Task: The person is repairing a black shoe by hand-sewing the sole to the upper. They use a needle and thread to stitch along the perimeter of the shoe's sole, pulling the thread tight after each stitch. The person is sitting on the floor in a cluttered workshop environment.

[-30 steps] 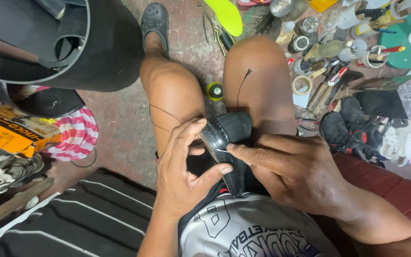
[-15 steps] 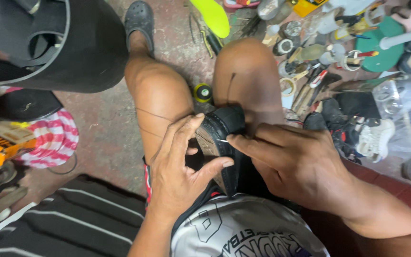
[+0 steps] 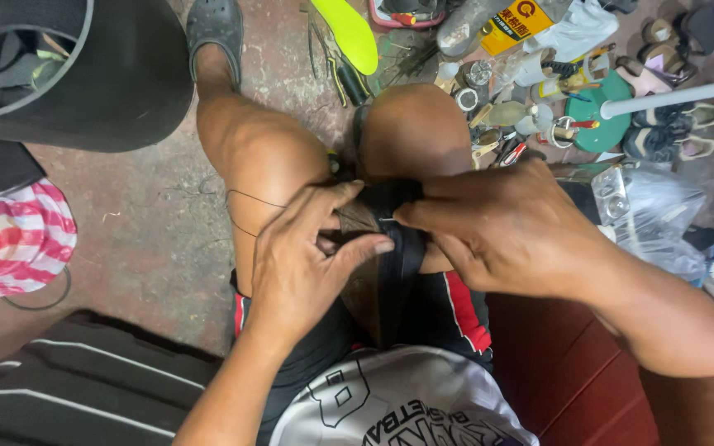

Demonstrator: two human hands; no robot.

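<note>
While we are sitting with knees apart, our left hand (image 3: 303,264) is clasping the black shoe (image 3: 394,235) between our thighs, its long axis running toward us; our right hand (image 3: 502,227) is pinching a needle at its upper edge, black thread (image 3: 245,202) trailing left across our left thigh.

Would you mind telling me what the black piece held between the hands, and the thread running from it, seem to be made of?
The black piece looks like matte leather or synthetic strap: it bends limply and shows no gloss. The thread seems a thin dark sewing cord, arcing loosely over the knee; its fibre cannot be told. Both the left hand and right hand pinch the piece.
</note>
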